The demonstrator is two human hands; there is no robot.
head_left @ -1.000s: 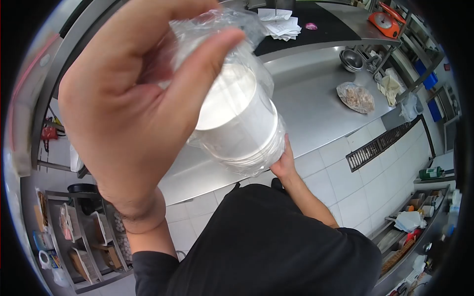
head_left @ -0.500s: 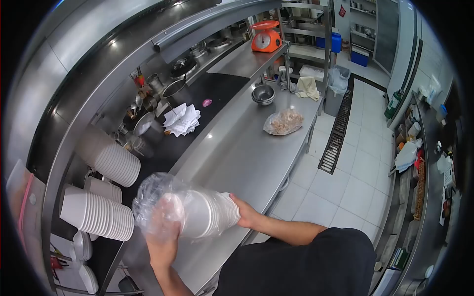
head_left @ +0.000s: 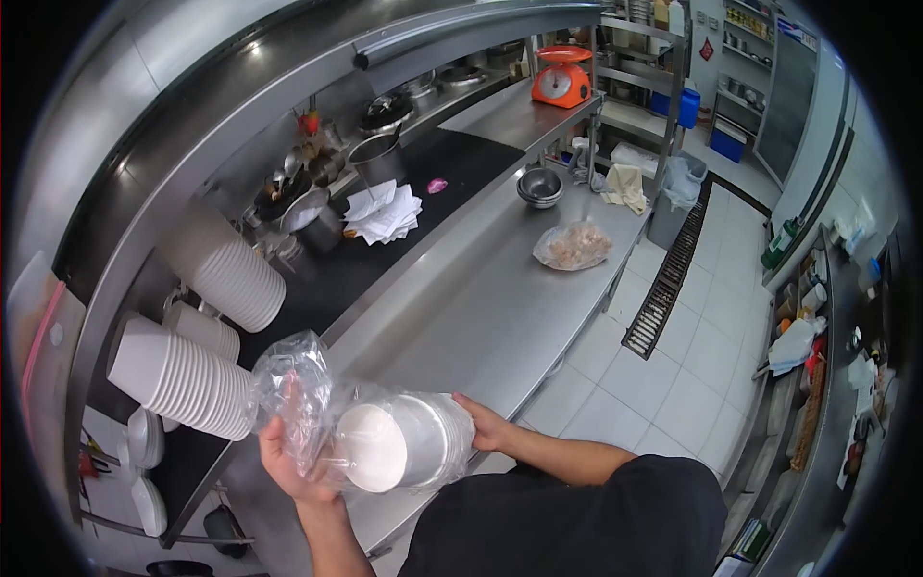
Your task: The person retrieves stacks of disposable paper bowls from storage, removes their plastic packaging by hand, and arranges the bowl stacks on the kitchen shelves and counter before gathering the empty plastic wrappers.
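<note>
A stack of white paper bowls (head_left: 415, 447) lies on its side, wrapped in a clear plastic bag (head_left: 293, 380). The end bowl (head_left: 373, 448) faces left, toward my left hand (head_left: 293, 462), which is closed on the gathered loose end of the bag. At the other end of the stack, my right hand (head_left: 484, 423) grips it through the plastic; most of its fingers are hidden behind. Both hands hold the bundle above the steel counter's near edge, in front of my dark shirt.
Nested white bowls (head_left: 183, 380) stand in tall stacks on the black shelf at left, close to the bag. Papers (head_left: 385, 212) and a pot (head_left: 377, 154) sit farther along. The steel counter (head_left: 442, 317) carries a food bag (head_left: 573, 246) and metal bowls (head_left: 540, 187); an orange scale (head_left: 561, 82) stands beyond.
My left hand has moved left, away from the stack, drawing the bag's loose end with it. The end bowl shows more plainly now. The view has shifted slightly.
</note>
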